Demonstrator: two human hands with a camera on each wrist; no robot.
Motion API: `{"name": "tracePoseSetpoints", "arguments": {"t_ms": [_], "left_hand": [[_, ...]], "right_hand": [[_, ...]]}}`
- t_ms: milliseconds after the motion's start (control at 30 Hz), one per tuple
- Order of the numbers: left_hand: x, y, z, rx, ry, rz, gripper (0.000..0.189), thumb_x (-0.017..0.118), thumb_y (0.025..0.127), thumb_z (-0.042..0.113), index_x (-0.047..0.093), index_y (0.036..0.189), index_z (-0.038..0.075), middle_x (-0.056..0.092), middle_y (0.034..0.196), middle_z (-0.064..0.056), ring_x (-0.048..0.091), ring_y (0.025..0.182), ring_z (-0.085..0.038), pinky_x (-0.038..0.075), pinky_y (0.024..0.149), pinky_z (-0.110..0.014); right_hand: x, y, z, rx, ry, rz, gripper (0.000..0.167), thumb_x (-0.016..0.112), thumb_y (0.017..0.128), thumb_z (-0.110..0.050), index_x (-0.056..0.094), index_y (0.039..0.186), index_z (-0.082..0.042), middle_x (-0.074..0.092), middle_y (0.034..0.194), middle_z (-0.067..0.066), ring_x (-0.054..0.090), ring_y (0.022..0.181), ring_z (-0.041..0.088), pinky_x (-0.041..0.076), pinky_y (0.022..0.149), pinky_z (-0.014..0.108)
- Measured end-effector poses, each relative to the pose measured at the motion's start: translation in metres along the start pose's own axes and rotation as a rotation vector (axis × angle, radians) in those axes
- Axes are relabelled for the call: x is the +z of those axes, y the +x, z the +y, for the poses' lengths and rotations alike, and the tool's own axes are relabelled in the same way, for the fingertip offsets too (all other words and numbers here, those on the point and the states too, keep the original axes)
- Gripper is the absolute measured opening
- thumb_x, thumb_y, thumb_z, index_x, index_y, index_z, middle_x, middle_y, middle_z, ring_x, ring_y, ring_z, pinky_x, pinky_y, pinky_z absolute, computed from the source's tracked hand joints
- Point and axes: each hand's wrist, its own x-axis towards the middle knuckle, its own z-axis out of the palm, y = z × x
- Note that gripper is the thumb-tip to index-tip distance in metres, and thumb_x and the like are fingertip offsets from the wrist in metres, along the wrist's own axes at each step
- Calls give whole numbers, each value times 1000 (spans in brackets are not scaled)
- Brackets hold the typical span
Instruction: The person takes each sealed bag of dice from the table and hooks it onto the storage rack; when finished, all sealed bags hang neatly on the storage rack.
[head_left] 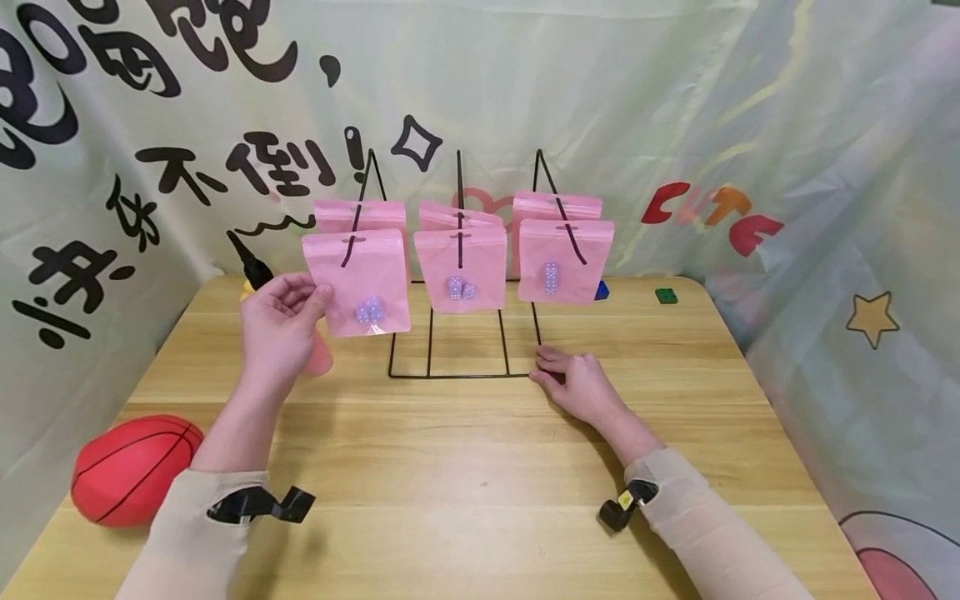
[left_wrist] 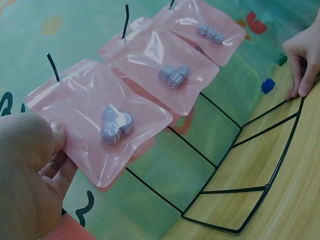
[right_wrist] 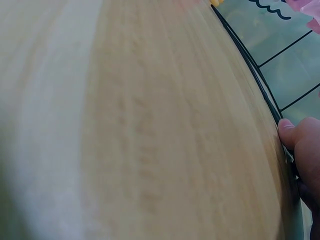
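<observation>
A black wire display rack (head_left: 457,377) stands on the table, its prongs carrying pink zip bags in three columns. Dice show through each front bag. At the left prong, my left hand (head_left: 277,325) pinches the left edge of the front bag (head_left: 341,275), which hangs by its top hole and holds purple dice (left_wrist: 117,125). The middle bag (head_left: 465,250) and right bag (head_left: 566,246) hang beside it, with further bags behind. My right hand (head_left: 581,387) grips the front right corner of the rack's base, thumb and fingers at the wire.
A red, dented basketball (head_left: 135,471) lies at the left table edge. Behind my left hand is a pink object with a black pointed tip (head_left: 253,265). A blue piece (head_left: 602,291) and a green brick (head_left: 666,296) lie at the back right. A printed cloth hangs behind.
</observation>
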Motion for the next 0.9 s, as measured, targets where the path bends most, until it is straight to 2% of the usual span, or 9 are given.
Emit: {"name": "tracePoseSetpoints", "arguments": {"t_ms": [233, 700, 900], "left_hand": [[9, 7, 1, -13, -27, 14, 7, 76, 97, 0, 72, 102, 1, 70, 92, -7, 68, 82, -15, 60, 78, -19], [14, 16, -2, -13, 10, 62, 6, 76, 98, 3, 71, 100, 5, 69, 90, -5, 66, 81, -13, 59, 75, -17], [17, 19, -2, -32, 68, 61, 9, 75, 99, 5, 71, 106, 3, 69, 92, -2, 67, 85, -12, 59, 79, -17]], "right_hand": [[0, 0, 1, 7, 8, -3, 36, 79, 99, -24, 76, 122, 4, 68, 135, 17, 64, 127, 33, 54, 104, 48], [0, 0, 0, -22, 27, 9, 35, 80, 98, -22, 76, 121, 4, 68, 135, 17, 65, 126, 34, 54, 103, 49], [1, -1, 1, -19, 27, 6, 35, 79, 99, -23, 76, 122, 4, 68, 135, 18, 65, 126, 34, 54, 103, 49]]}}
